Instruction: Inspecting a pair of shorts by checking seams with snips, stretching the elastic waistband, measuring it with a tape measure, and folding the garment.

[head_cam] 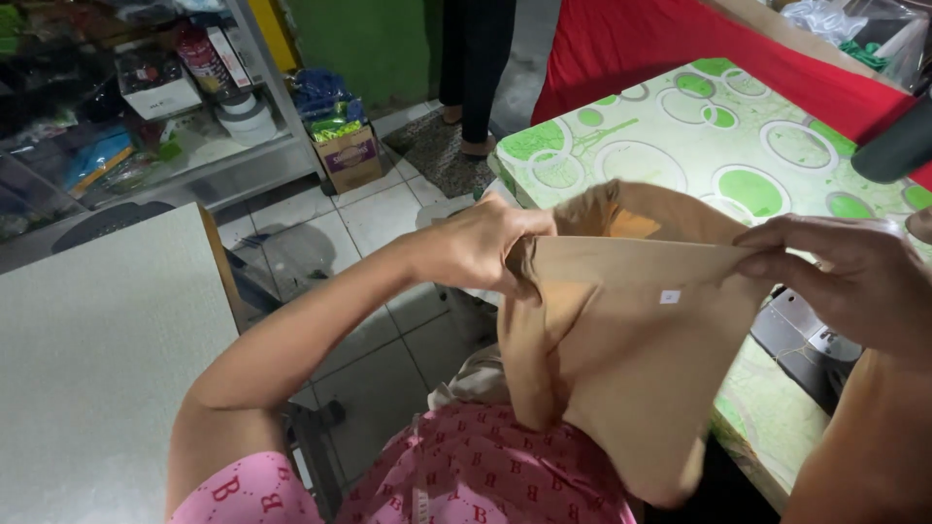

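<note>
A tan fabric piece [621,359] hangs in front of the person, its upper edge pulled into a taut, nearly level line between the two hands while the rest droops in soft folds toward the lap; a small pale tag shows just below that edge. By the look of it the cloth is being stretched and squared along this edge, a step of straightening or checking; any further handling would call for equal tension on both ends so the edge stays flat and does not slip from the pinch. The left hand [481,247] is closed, fingers curled tight round the bunched left end of the edge. The right hand [849,277] is closed too, thumb and fingers pinching the right end. Beyond the cloth lies the bench [680,126] with its green-circle cover, a red cloth [680,44] at its far side, and at far left a shelf [146,107] of goods above the tiled floor [330,228]
</note>
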